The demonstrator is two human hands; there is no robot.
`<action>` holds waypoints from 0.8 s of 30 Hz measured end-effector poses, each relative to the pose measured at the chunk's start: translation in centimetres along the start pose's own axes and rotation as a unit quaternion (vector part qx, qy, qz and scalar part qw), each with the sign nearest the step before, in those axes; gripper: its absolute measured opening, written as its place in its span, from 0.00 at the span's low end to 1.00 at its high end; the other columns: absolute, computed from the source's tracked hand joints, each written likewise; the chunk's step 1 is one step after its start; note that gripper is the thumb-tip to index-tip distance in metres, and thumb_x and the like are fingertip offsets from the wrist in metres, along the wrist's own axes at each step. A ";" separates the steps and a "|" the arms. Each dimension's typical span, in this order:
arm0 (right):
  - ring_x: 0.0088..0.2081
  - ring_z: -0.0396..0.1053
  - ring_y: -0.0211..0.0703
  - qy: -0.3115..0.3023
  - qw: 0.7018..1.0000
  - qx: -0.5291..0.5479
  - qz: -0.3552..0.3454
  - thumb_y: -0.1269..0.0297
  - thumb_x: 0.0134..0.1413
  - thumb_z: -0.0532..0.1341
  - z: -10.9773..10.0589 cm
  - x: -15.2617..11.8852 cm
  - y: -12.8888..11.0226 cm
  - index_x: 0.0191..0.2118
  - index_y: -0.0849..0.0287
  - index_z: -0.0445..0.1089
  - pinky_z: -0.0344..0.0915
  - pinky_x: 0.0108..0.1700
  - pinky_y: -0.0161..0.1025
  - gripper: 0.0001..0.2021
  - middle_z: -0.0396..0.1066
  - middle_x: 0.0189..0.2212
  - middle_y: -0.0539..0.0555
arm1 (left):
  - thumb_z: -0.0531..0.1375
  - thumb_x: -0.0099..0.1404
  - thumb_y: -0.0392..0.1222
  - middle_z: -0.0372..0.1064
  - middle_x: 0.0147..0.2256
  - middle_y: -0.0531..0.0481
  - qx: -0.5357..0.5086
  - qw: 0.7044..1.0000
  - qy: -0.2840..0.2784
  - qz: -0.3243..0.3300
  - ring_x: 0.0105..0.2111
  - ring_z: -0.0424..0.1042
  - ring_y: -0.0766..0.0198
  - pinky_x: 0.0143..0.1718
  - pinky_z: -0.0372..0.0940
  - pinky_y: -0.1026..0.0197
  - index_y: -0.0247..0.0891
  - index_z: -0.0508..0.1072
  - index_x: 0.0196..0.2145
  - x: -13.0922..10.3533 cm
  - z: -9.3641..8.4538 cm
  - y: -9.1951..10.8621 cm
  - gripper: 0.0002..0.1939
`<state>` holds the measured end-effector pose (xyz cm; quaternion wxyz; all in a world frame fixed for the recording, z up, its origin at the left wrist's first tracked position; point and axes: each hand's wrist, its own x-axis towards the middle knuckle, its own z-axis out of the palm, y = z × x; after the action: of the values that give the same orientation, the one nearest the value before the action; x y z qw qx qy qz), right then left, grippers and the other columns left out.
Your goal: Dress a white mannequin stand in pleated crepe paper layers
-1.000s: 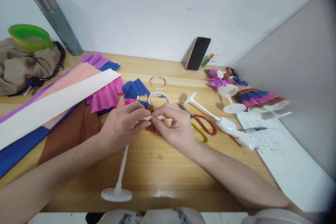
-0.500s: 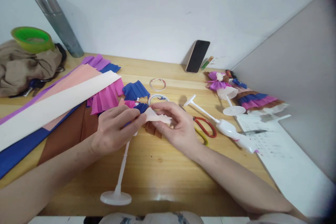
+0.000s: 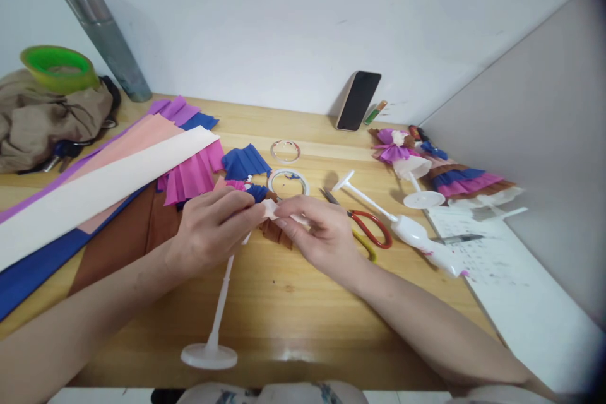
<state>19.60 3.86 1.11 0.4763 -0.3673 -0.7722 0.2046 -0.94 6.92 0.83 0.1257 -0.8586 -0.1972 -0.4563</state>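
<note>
My left hand [image 3: 215, 227] pinches one end of a small strip of white crepe paper [image 3: 271, 209]. The fingers of my right hand [image 3: 317, 227] are closed on the strip's other end and cover most of it. Below my left hand a white plastic stand [image 3: 208, 356] runs up from a round base, its top hidden by the fingers. Just behind the hands lie bits of pleated blue crepe paper [image 3: 245, 162] and a pink piece [image 3: 235, 185]. A brown pleated scrap [image 3: 277, 233] shows beneath the strip.
Long crepe sheets, with a white one [image 3: 108, 196] on top, spread at the left. Right of my hands lie scissors [image 3: 372, 230], a white glue bottle [image 3: 426, 246] and a paper doll [image 3: 411, 164]. A tape roll [image 3: 288, 183] sits behind; a phone [image 3: 360, 101] leans on the wall.
The fingers of my right hand have come in closer to my left along the white strip, so less of the paper shows. My left hand stays nearly in place.
</note>
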 end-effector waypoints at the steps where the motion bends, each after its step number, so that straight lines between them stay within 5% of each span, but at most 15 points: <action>1: 0.29 0.75 0.38 0.004 1.000 0.015 0.025 0.72 0.59 0.62 0.0 0.0 0.0 0.34 0.57 0.73 0.69 0.30 0.33 0.04 0.78 0.28 0.50 | 0.62 0.64 0.27 0.72 0.29 0.48 -0.008 1.000 0.002 -0.008 0.26 0.71 0.67 0.28 0.67 0.66 0.35 0.73 0.39 0.0 0.0 0.0 0.07; 7: 0.28 0.73 0.40 0.042 0.982 0.095 0.159 0.67 0.53 0.65 0.4 0.2 -0.2 0.30 0.56 0.73 0.69 0.29 0.36 0.02 0.76 0.25 0.50 | 0.62 0.64 0.27 0.74 0.27 0.50 -0.051 0.998 0.006 -0.046 0.25 0.72 0.68 0.27 0.67 0.68 0.36 0.73 0.36 0.5 -0.1 0.3 0.06; 18: 0.24 0.70 0.39 0.017 0.970 0.140 0.197 0.66 0.50 0.66 0.2 0.4 -0.1 0.30 0.55 0.74 0.67 0.27 0.36 0.01 0.74 0.23 0.49 | 0.62 0.65 0.32 0.75 0.22 0.54 -0.147 0.972 -0.031 -0.183 0.19 0.71 0.70 0.22 0.64 0.70 0.39 0.75 0.31 0.9 -0.5 0.7 0.05; 24: 0.25 0.69 0.36 0.059 0.969 0.139 0.196 0.67 0.49 0.66 0.3 0.5 0.0 0.28 0.56 0.75 0.65 0.27 0.34 0.01 0.76 0.25 0.49 | 0.62 0.64 0.33 0.73 0.20 0.55 -0.178 0.959 -0.042 -0.216 0.17 0.68 0.71 0.20 0.62 0.70 0.39 0.77 0.30 0.9 -0.5 1.0 0.05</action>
<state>19.19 4.21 1.24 0.5182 -0.4536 -0.6194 0.3769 -0.38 6.01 1.80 -0.1393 -0.8222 -0.2985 -0.4642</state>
